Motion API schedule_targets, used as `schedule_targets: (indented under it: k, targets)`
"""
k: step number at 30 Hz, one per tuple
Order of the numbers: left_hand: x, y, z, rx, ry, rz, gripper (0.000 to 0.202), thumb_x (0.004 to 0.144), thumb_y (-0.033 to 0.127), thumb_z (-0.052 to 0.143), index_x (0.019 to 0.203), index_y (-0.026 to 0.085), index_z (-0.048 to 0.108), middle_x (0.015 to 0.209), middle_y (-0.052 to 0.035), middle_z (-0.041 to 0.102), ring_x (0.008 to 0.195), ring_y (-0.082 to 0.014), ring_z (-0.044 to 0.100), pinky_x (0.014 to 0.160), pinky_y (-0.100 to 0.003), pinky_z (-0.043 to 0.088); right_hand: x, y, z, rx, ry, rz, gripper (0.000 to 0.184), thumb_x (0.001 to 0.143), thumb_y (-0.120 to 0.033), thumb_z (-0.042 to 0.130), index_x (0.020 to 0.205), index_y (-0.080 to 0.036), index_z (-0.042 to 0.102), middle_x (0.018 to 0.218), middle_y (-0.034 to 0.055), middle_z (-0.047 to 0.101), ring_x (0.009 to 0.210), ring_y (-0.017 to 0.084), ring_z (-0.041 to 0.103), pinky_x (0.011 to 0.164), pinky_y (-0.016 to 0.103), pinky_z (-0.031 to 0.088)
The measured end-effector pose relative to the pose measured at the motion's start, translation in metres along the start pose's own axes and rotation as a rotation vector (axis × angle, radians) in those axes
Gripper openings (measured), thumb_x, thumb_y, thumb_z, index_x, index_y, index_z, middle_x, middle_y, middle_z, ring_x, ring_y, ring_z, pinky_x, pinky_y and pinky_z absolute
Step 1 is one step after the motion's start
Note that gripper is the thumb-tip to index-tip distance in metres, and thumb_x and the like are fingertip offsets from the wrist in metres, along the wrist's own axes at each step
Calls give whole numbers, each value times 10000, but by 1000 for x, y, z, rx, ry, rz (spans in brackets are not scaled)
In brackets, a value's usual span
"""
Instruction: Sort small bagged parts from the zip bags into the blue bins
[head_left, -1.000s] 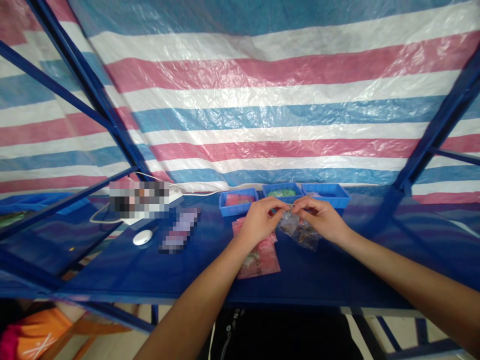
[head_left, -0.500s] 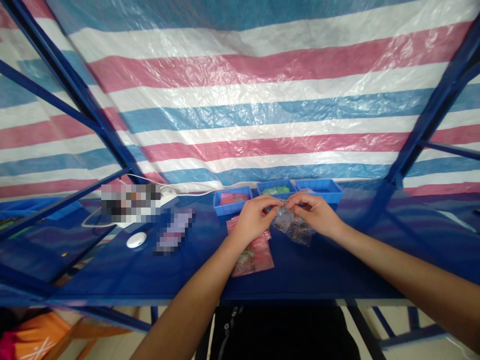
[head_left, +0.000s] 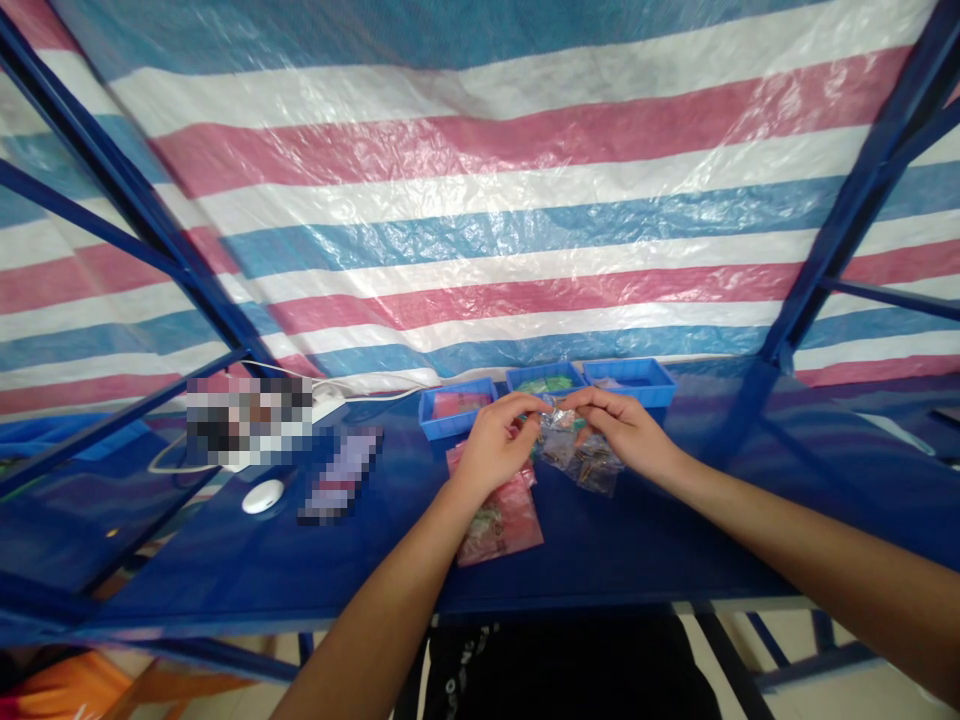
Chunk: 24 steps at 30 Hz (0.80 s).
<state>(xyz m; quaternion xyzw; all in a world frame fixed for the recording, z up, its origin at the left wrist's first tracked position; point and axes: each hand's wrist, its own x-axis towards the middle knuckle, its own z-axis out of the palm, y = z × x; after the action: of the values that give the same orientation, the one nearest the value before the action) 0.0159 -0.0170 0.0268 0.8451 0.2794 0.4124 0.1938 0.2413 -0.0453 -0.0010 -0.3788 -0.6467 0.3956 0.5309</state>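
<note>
My left hand (head_left: 495, 437) and my right hand (head_left: 621, 428) meet above the table, fingertips pinched at the upper edge of a small clear plastic bag (head_left: 559, 448). A little green shows near the pinch, too small to make out. Just below, partly overlapping, lies another clear bag (head_left: 598, 476) with small brownish metal-looking pieces inside. Under my left wrist are pink plastic bags (head_left: 517, 520), the front one holding small pieces I cannot name.
Three blue bins stand along the back: one with pink bags (head_left: 425, 425), one with green items (head_left: 512, 384), one at right (head_left: 660, 378). Leftward are a pixelated flat object (head_left: 341, 475), a round white object (head_left: 262, 497) and a white power strip (head_left: 326, 405) with cables. Blue posts (head_left: 825, 240) frame a striped sheet.
My fingertips have drawn slightly apart at the bag's upper edge. The view has shifted a little; the bins and pink bags stay in place.
</note>
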Motion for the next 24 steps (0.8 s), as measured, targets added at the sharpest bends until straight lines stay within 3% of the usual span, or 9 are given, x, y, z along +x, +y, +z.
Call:
schedule_targets:
  k: [5,10,16,20,24]
  targets:
    - [0,-4,2,-18,-15,-90,168,968,297,659,1069,203,755,1044,-57,794,924,-203,748,824,-305,580,-1,5,3,29,8,13,219,930,-448,709,1069,-279,701,928,11,745,672,178,687,695,357,610]
    - [-2,-4,6,-73,-15,-145,144,917,306,734,1001,195,700,972,-32,787,880,-188,754,746,-266,567,-1,11,7,34,20,-2,266,872,-471,801,968,-263,666,862,12,735,674,180,676,654,343,608]
    - [-3,-1,8,-66,-26,-134,132,923,280,711,1009,195,657,921,-14,771,806,-166,732,722,-259,554,-3,14,5,0,-25,-60,243,901,-475,767,960,-265,660,898,11,742,723,195,688,655,351,610]
    - [-3,-2,6,63,-14,-43,143,962,202,610,1082,195,687,1001,-49,761,898,-192,726,800,-302,563,3,16,-13,-357,19,-217,190,990,-414,640,1050,-260,734,1034,58,752,816,229,694,740,391,596]
    - [-4,-2,2,217,-55,96,188,965,140,554,1078,188,697,1120,-91,725,1013,-220,693,935,-358,556,20,24,-50,-855,292,-352,253,1014,-335,549,1138,-233,744,1112,111,762,1094,334,667,1021,527,511]
